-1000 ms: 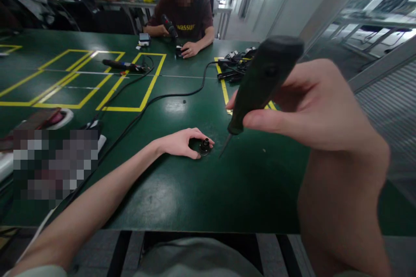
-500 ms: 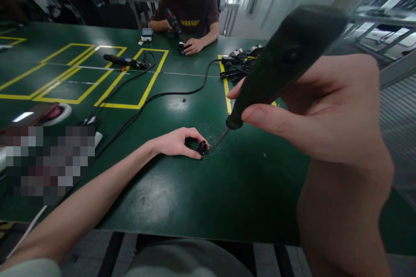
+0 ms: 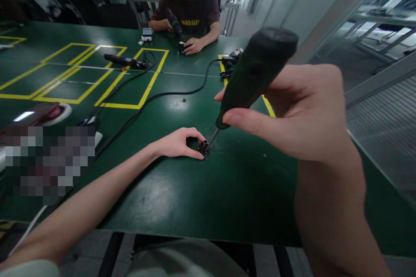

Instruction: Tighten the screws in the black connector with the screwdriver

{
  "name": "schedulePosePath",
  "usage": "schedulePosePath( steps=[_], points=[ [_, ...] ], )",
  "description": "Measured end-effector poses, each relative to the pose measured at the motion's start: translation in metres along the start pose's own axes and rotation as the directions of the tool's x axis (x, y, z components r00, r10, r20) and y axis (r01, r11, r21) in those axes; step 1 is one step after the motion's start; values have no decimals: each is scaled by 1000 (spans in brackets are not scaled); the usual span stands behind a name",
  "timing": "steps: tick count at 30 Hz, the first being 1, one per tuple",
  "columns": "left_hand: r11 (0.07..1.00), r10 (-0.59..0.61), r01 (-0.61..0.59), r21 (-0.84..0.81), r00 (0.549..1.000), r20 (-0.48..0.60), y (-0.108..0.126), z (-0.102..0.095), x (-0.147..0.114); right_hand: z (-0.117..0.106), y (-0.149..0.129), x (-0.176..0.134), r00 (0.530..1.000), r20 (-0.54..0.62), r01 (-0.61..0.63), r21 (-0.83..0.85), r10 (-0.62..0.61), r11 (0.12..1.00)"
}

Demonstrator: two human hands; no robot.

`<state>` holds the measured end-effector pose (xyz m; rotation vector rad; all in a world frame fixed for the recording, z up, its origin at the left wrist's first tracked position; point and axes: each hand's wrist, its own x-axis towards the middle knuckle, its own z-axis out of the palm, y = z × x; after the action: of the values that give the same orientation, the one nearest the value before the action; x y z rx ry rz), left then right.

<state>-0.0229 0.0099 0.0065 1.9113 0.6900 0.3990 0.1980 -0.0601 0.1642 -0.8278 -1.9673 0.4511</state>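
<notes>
My left hand (image 3: 178,143) rests on the green table, its thumb and fingers pinched around a small black part (image 3: 203,147) with a short round post on top. In my right hand (image 3: 292,112) is a screwdriver (image 3: 253,73) with a thick dark handle, tilted so that its thin shaft points down to the left. The tip reaches the right side of the black part, close to my left fingertips; whether it sits in a screw is too small to tell.
Across the green table (image 3: 156,199) a person (image 3: 195,13) holds a power screwdriver over a small part. A corded driver (image 3: 125,60) lies by yellow tape outlines. A black cable (image 3: 169,94) crosses the table to a bundle of dark parts (image 3: 229,62). A tiny dark piece (image 3: 184,100) lies mid-table.
My right hand has brought the screwdriver down and to the left, and its tip now meets the black part. My left hand has barely moved.
</notes>
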Motion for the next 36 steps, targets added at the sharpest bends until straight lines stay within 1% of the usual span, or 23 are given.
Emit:
schedulePosePath(
  steps=[5, 9, 14, 22, 25, 29, 36],
  points=[
    [1000, -1, 1, 4, 1000, 6, 2, -1, 1, 1, 0, 0, 1000, -10, -30, -25, 30, 999],
    [999, -14, 13, 41, 1000, 5, 4, -3, 1, 1, 0, 2, 998, -8, -60, -47, 60, 997],
    [999, 12, -12, 48, 1000, 2, 3, -3, 1, 3, 3, 4, 996, 8, -90, -49, 91, 995],
    [999, 13, -12, 46, 1000, -10, 4, -2, 1, 4, 6, 4, 990, 41, -137, 0, 137, 991],
    [999, -1, 2, 43, 1000, -11, 4, -2, 1, 0, 7, 3, 987, 74, -144, -1, 144, 990],
    [1000, -8, 9, 26, 1000, -16, 4, -1, 0, -6, 11, 2, 975, 147, -167, -23, 168, 986],
    [999, -2, 4, 34, 999, -43, 3, 1, 1, -14, 14, 0, 950, 239, -215, 35, 201, 976]
  ],
)
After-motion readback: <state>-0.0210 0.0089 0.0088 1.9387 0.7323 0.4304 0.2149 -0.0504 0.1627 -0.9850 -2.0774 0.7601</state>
